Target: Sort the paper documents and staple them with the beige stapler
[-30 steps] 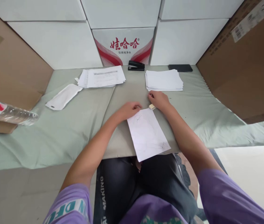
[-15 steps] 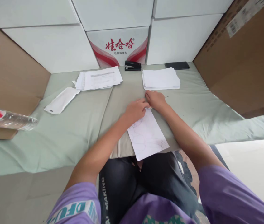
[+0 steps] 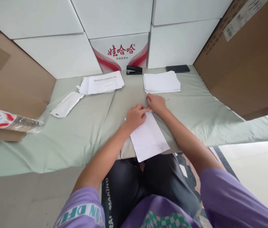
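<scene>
A white sheet of paper [image 3: 149,139] with faint pencil-like lines lies at the front edge of the cloth-covered surface, its near corner over my lap. My left hand [image 3: 135,116] is on its upper part, fingers curled at the top edge and the index finger reaching to the right. Touching or nearly touching that fingertip, my right hand [image 3: 156,102] is closed just beyond the sheet's top corner. What its fingers hold is hidden; a small pale bit shows between the hands. A thin dark line [image 3: 167,100] pokes out beside the right hand.
Behind are a paper stack [image 3: 161,82], a printed paper stack [image 3: 104,83], a black stapler [image 3: 134,70] and a dark phone [image 3: 177,68]. A white pouch [image 3: 66,104] and water bottle [image 3: 27,123] lie left. White boxes [image 3: 121,50] and brown cartons [image 3: 250,69] enclose the surface.
My left index finger now stretches further toward the right hand. The paper's left edge shows beside the left hand, and fewer drawn lines are visible. The view has shifted slightly.
</scene>
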The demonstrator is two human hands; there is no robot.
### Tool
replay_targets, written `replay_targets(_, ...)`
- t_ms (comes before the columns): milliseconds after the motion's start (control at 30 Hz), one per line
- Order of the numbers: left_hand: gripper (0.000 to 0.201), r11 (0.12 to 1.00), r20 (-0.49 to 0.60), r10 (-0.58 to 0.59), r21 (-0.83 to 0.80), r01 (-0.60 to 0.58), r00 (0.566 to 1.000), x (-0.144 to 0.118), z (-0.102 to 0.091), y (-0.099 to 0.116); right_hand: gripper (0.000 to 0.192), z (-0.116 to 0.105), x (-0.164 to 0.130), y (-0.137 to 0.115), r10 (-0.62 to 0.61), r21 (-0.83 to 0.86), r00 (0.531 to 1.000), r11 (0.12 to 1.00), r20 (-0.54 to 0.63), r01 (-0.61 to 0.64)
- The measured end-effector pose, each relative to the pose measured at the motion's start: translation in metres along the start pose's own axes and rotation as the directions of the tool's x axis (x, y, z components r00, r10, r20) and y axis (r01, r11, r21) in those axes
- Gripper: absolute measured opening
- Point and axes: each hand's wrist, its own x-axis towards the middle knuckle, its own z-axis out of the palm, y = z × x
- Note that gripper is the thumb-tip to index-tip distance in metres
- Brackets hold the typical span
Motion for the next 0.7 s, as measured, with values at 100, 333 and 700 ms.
replay_targets(100,0.039,1.000,-0.035,0.027,0.004,-0.027,0.999,-0.004,0.006,-0.003,0.029,0.001,-0.001,0.005,0.017,0.152,0.995,0.988,-0.097,-0.002)
replay_targets(333,0.061,0.990,0.047,-0.094,-0.102,0.098,0.994,0.004,0.007,0.000,0.030,-0.003,0.002,0.014,0.069,0.380,0.984,0.925,-0.166,-0.001)
replay_targets(700,0.032,0.762,0.066,-0.237,-0.606,0.228,0.969,0.002,-0.010,-0.018,0.034,-0.007,0.002,0.019,-0.077,0.273,0.980,0.954,-0.182,0.125)
